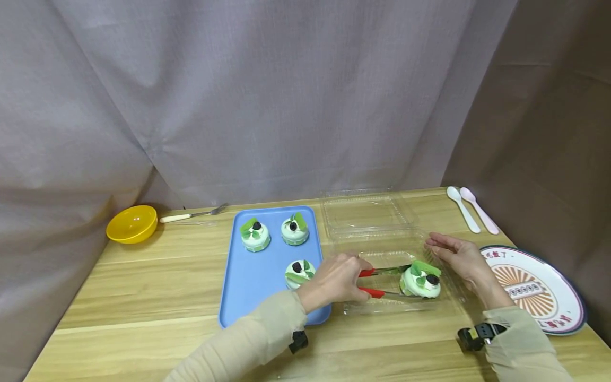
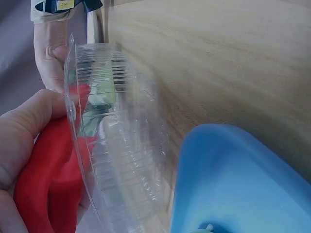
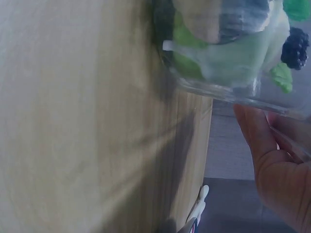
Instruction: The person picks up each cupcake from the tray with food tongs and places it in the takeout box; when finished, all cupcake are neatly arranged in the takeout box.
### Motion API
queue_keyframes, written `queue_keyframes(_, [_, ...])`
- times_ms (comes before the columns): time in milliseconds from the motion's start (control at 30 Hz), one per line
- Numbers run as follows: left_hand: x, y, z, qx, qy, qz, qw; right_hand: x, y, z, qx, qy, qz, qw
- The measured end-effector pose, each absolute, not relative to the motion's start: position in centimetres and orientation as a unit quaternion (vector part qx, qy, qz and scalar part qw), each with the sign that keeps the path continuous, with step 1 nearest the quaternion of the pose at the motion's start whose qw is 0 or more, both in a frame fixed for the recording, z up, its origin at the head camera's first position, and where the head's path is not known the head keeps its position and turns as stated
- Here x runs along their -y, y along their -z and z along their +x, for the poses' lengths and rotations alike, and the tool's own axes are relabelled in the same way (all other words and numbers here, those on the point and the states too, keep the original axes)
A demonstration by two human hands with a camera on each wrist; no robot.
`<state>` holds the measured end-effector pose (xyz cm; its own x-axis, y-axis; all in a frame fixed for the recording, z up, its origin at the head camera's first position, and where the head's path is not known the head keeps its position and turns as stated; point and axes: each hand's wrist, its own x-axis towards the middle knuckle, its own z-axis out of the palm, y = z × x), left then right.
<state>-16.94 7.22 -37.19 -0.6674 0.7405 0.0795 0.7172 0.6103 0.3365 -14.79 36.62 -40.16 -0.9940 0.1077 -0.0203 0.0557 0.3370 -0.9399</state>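
A grey curtain (image 1: 286, 106) hangs behind a wood-grained surface (image 1: 143, 297). At the far left of the surface stands a yellow bowl (image 1: 132, 225), with a pale-handled fork (image 1: 193, 214) lying just beside it. Nearer the middle is a blue tray (image 1: 253, 292) bearing three small pale green cakes: one (image 1: 255, 237) at its far left, another (image 1: 295, 230) at its far right, and a third (image 1: 298, 272) on the right side, partly hidden by the person's left forearm. To the right of the tray lies a clear plastic box (image 1: 353, 309), its lid (image 1: 363, 212) folded back toward the curtain. The left hand (image 1: 336, 278) is closed around the red handles of a pair of tongs (image 1: 372, 293), whose arms reach across the box and stand on either side of a fourth cake (image 1: 420, 281). That cake, topped with a dark berry and green pieces, sits within the right end of the box; whether it rests on the bottom cannot be told. The right hand (image 1: 460, 260) has its fingers fairly straight at the right edge of the box; how firmly they press cannot be told. Farther right lie a patterned plate (image 1: 570, 302), a white spoon (image 1: 463, 209) and a pink spoon (image 1: 479, 210), the spoons side by side near the back edge.
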Motion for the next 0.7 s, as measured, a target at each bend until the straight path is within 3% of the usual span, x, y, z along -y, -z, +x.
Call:
queue_keyframes(367, [-7.4, 36.9, -17.1, -0.895, -0.141, 0.422, 0.015, -36.7, 40.1, -14.8, 0.824, -0.564, -0.056, 0.014])
queue_keyframes(700, [-6.7, 35.5, -17.5, -0.897, -0.183, 0.401, 0.046, -36.6, 40.0, -14.7, 0.841, -0.537, -0.068, 0.011])
